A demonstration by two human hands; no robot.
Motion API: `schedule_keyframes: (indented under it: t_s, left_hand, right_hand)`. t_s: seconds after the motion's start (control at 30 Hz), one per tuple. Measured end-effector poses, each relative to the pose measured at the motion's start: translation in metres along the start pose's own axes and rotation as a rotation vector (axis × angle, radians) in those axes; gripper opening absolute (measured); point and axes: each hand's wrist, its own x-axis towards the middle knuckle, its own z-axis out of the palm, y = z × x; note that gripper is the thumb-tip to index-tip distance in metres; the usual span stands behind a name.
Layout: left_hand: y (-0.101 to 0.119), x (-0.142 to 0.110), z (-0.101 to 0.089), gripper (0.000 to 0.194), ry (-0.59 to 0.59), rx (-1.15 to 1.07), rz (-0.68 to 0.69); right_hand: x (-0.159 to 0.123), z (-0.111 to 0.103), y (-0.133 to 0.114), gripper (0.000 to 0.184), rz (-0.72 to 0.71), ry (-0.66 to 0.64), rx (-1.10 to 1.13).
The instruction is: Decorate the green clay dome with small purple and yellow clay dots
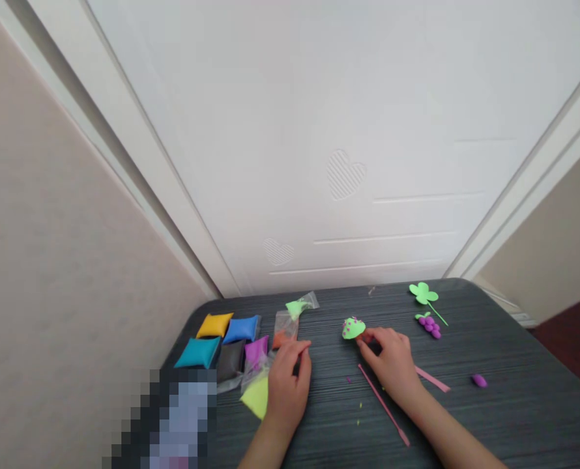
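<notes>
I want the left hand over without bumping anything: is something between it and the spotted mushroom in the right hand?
Nothing visible: tabletop shows between the left hand and the spotted mushroom. The thin pink stick lies nearer the wearer, off that path.

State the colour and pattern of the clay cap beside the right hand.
The clay cap is bright green, dotted with pinkish purple; seen in the head view.

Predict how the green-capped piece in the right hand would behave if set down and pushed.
The green-capped piece would probably rock or roll on its domed cap. Its matte, clay-like surface may dent. The small purple dots might come loose, since they look stuck on.
</notes>
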Motion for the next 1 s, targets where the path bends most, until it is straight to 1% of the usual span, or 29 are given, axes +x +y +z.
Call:
schedule_keyframes:
  t_s: [0.13, 0.37, 0.47, 0.6, 0.7, 0.9, 1.0]
  left_hand:
    - [-0.002, 0.000, 0.003, 0.015, 0.031, 0.075, 0.082]
    - [0.003, -0.003, 0.000, 0.016, 0.100, 0.155, 0.167]
    - [0.004, -0.006, -0.001, 0.015, 0.094, 0.177, 0.170]
    - [0.004, -0.007, -0.002, 0.015, 0.089, 0.203, 0.172]
    - [0.003, -0.005, -0.003, 0.016, 0.090, 0.223, 0.184]
    - [-0.001, -0.004, -0.004, 0.016, 0.078, 0.284, 0.243]
    - [0.001, -0.002, -0.009, 0.019, 0.021, 0.332, 0.277]
  right_hand:
    - [-0.003, -0.001, 0.001, 0.029, -0.022, -0.013, -0.078]
    - [-0.002, 0.003, 0.005, 0.028, -0.071, 0.009, -0.140]
    - [-0.002, 0.003, 0.005, 0.026, -0.090, 0.034, -0.130]
    - [-0.002, 0.002, 0.004, 0.016, -0.116, 0.070, -0.092]
    - [-0.003, 0.001, 0.002, 0.014, -0.131, 0.090, -0.077]
    - [-0.003, 0.002, 0.002, 0.016, -0.150, 0.093, -0.101]
    - [-0.002, 0.002, 0.003, 0.024, -0.152, 0.065, -0.128]
